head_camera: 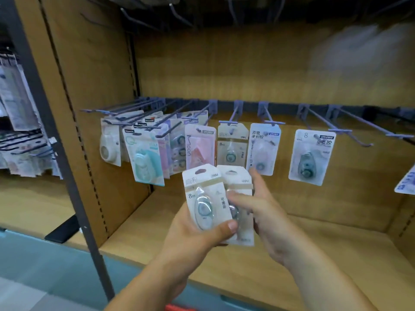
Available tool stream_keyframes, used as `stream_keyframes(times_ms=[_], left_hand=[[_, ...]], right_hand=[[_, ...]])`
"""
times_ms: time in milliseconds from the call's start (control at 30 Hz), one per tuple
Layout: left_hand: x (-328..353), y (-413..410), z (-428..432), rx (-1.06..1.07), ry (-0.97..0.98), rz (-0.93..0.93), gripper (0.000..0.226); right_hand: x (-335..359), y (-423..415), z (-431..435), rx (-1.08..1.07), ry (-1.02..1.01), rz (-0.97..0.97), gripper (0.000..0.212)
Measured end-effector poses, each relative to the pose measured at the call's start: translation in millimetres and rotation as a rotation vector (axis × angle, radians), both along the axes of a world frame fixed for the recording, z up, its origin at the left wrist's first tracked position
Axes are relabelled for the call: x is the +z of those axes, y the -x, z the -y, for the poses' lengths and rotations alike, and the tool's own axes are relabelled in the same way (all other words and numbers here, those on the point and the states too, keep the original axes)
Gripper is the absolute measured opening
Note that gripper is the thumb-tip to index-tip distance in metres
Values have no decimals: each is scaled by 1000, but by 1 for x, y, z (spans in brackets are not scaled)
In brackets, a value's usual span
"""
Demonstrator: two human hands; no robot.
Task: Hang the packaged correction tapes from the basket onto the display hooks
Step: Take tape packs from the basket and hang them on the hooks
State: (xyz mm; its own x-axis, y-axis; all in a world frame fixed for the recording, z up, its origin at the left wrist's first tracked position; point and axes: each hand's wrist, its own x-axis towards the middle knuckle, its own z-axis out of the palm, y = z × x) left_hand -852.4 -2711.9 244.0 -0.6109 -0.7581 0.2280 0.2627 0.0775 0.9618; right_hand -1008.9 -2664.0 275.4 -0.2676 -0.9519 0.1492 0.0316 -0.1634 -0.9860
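My left hand (190, 241) holds a white correction tape pack (203, 198) marked 8m, thumb pressed on its lower front. Behind it sits a second identical pack (241, 182), gripped by my right hand (267, 212) with the thumb across its front. Both packs are upright in front of the shelf, just below a matching pack (231, 144) hanging on a display hook (234, 113). More packs hang on hooks to the left and right. The basket is not clearly seen.
Bare hooks (350, 129) stick out at the right of the rail. A wooden shelf board (314, 254) lies under my hands. A dark metal upright (67, 153) stands at the left, with other hanging goods (20, 131) beyond it. Something red (179, 308) shows at the bottom edge.
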Motion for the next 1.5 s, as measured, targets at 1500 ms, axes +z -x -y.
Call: stream_keyframes(times_ms=[1500], left_hand=[[14,88,63,578,456,118,83]], right_hand=[[18,51,-9,-477,321,-108,68]])
